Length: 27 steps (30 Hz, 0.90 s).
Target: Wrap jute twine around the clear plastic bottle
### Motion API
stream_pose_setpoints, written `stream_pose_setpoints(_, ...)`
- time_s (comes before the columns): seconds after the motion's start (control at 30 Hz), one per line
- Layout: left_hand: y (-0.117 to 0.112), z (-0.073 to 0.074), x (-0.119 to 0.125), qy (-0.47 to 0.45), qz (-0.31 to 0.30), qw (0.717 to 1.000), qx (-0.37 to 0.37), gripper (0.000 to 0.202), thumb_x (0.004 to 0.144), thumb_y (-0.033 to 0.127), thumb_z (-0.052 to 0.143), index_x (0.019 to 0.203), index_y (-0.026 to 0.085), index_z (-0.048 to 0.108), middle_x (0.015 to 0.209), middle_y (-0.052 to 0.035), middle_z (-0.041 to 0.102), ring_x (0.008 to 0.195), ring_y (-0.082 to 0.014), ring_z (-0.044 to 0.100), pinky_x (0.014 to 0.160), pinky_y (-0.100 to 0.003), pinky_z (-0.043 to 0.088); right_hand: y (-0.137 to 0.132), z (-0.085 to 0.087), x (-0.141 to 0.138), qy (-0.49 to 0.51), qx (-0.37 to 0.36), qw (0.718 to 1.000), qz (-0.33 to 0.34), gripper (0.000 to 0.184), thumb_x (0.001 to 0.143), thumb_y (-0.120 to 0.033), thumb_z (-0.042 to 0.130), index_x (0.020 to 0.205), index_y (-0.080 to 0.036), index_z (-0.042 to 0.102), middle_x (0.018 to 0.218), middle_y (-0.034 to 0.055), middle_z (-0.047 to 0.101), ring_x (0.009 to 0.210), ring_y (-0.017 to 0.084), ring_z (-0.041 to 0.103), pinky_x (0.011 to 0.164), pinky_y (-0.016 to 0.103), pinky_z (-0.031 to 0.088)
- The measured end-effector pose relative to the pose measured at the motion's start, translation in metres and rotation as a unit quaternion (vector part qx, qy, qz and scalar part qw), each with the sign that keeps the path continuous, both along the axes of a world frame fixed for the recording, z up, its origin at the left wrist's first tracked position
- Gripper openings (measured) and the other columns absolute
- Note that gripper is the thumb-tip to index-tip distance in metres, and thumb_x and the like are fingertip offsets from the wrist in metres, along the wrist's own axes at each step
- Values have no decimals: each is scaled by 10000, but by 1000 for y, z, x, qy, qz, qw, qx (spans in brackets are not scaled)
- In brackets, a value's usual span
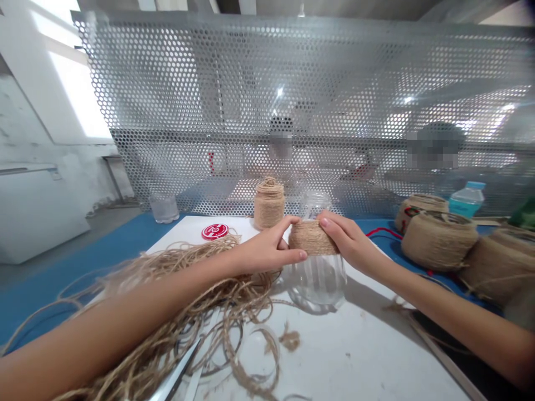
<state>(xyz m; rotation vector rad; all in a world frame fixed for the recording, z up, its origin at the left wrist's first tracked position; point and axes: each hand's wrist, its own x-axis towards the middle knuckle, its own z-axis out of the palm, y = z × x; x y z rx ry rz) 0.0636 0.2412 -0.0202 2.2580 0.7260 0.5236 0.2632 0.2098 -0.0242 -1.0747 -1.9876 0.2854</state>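
Note:
A clear glass jar (320, 281) stands upright on the white board, its screw-thread neck bare at the top. Around its upper part runs a wide band of jute twine (313, 237), while the glass below is uncovered. My left hand (273, 248) grips the band from the left, thumb across the front and fingers curled at the side. From the right, my right hand (345, 239) holds the band's upper edge, its far fingers hidden. A large loose heap of jute twine (217, 278) lies under and beside my left forearm.
Scissors (178, 370) lie by the twine at the front. Behind are a red round lid (214, 231), a twine-wrapped jar (269, 206) and a clear plastic cup (164, 207). Twine-covered pots (438, 239) and a blue-capped bottle (467, 199) stand right. A perforated metal screen (188, 111) rises behind.

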Motion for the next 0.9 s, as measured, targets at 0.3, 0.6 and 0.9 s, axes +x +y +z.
stream_pose_setpoints(0.3, -1, 2, 1, 5, 5, 1000, 2, 625, 776, 410, 544, 1280, 182, 254, 571, 69, 425, 504, -100, 415, 458, -199, 321, 0, 0, 0, 1, -3, 1000, -4, 316, 926, -329, 291, 649, -190, 351, 620, -34, 357, 590, 107, 351, 562, 245, 279)
stream_pose_setpoints(0.6, -2, 1, 0, 1, 10, 1000, 2, 612, 771, 414, 552, 1270, 193, 277, 581, 65, 430, 505, -103, 420, 460, -206, 328, 0, 0, 0, 6, -5, 1000, 3, 307, 928, -314, 294, 656, -190, 360, 627, -35, 370, 599, 106, 355, 569, 246, 276)
stream_pose_setpoints(0.9, -5, 3, 2, 3, 5, 1000, 9, 602, 772, 403, 542, 1268, 183, 279, 564, 71, 434, 496, -98, 419, 464, -204, 324, 1, 4, 3, 6, -25, 1000, 7, 319, 904, -320, 324, 614, -190, 343, 603, -37, 349, 582, 108, 344, 554, 252, 271)
